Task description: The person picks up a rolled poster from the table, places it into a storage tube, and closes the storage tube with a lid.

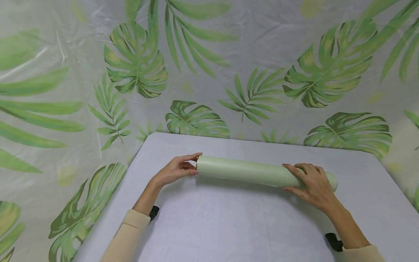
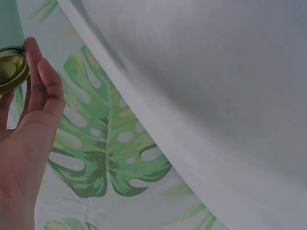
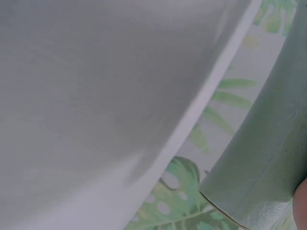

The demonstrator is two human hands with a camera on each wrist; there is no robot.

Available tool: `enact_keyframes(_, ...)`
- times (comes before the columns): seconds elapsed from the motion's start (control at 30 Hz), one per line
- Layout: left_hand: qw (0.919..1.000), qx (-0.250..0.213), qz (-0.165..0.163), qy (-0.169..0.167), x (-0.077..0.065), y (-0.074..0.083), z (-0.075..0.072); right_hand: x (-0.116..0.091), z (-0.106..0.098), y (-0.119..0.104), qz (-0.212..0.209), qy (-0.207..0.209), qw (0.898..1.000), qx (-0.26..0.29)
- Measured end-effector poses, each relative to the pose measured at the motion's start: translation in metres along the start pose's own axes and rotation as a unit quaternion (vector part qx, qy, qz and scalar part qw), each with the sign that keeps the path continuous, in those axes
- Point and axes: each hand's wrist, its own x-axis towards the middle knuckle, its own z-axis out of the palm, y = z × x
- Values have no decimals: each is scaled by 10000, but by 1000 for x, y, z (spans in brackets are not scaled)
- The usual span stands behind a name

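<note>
A long pale green tube (image 1: 242, 171) is held lengthwise over the white table, its right end slightly lower in the head view. My left hand (image 1: 175, 170) holds the tube's left end, thumb and fingers on either side of the round gold metal cap (image 2: 13, 72). That cap has a recessed middle, seen in the left wrist view. Near the other end, my right hand (image 1: 312, 183) grips the tube from above, fingers over the far side and thumb on the near side. In the right wrist view the tube's green wall (image 3: 259, 158) shows, with only a fingertip beside it.
The white-covered table (image 1: 229, 225) has a rounded corner at its far left. Behind and beside it hangs a pale sheet (image 1: 203, 83) printed with green leaves. Dark wrist devices (image 1: 334, 242) show beside both forearms, near the beige sleeves (image 1: 127, 233).
</note>
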Motion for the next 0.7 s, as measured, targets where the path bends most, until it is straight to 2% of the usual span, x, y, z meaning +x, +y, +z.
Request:
enact_keyframes(0.23,9987,454,196,150,-1,4,-3,7,-3,-2,-99,-151,9998,-16)
enact_keyframes(0.4,9984,381,354,244,2,3,-1,8,-4,-2,-89,-108,9999,-59)
enact_keyframes(0.7,9989,292,130,343,4,-3,4,0,0,-2,-46,-168,9998,-60)
